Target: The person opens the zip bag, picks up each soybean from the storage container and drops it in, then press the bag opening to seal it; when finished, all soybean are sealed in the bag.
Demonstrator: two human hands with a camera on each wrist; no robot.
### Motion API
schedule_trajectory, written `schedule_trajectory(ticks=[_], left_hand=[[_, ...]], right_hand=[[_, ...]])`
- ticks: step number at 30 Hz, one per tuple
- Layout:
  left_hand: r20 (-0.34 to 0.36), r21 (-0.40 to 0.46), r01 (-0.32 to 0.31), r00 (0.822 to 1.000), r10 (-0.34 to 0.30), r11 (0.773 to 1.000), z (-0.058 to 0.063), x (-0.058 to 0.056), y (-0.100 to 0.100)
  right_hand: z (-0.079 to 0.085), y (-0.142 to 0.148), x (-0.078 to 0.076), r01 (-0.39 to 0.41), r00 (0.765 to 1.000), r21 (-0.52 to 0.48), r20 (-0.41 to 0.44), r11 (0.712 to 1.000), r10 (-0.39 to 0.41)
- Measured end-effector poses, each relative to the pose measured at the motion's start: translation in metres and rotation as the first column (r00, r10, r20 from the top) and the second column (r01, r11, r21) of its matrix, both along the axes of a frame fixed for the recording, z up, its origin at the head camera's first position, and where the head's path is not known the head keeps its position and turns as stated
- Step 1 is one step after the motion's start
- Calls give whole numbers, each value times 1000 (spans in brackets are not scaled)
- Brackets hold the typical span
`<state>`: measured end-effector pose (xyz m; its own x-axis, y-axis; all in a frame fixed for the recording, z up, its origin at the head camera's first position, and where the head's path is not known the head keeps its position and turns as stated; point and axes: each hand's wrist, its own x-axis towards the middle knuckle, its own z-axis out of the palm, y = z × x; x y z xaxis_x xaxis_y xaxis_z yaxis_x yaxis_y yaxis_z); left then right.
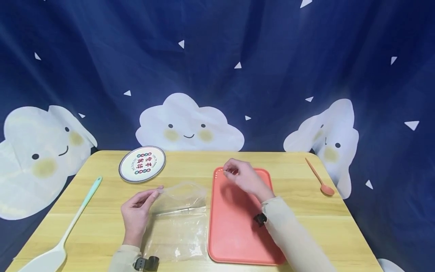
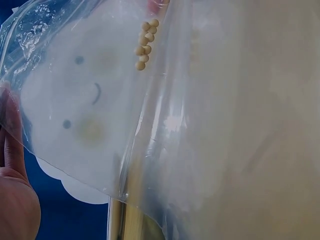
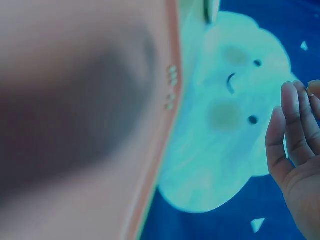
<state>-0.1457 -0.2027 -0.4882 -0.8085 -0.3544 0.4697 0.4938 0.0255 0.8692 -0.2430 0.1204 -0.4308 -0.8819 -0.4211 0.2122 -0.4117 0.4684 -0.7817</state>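
My left hand (image 1: 137, 213) pinches the open upper edge of a clear plastic bag (image 1: 180, 230) lying on the table. In the left wrist view the bag (image 2: 90, 150) spreads out from the fingers. Over the far left corner of a coral-red tray (image 1: 234, 234), my right hand (image 1: 245, 179) has thumb and fingertips pinched together. Between those fingertips in the right wrist view is a small pale soybean (image 3: 309, 92), mostly hidden. Several soybeans (image 1: 216, 175) lie in that tray corner. Through the clear plastic in the left wrist view, soybeans (image 2: 144, 45) show in a cluster.
A round white plate (image 1: 142, 164) with printed characters stands behind the bag. At the left lies a long white ladle (image 1: 47, 260) with a mint handle; at the right, an orange spoon (image 1: 327, 189). A blue curtain (image 1: 272, 75) hangs behind the table.
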Motion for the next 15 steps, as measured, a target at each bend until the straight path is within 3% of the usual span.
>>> schedule_trajectory(ticks=[9,15], left_hand=[[21,-9,-16,1000,16,1000,0,2,1],[17,-9,-21,1000,21,1000,3,3,2]], right_hand=[[15,-21,17,-124,986,-33,-114,992,120],[19,-39,21,-171,978,-39,-125,985,165]])
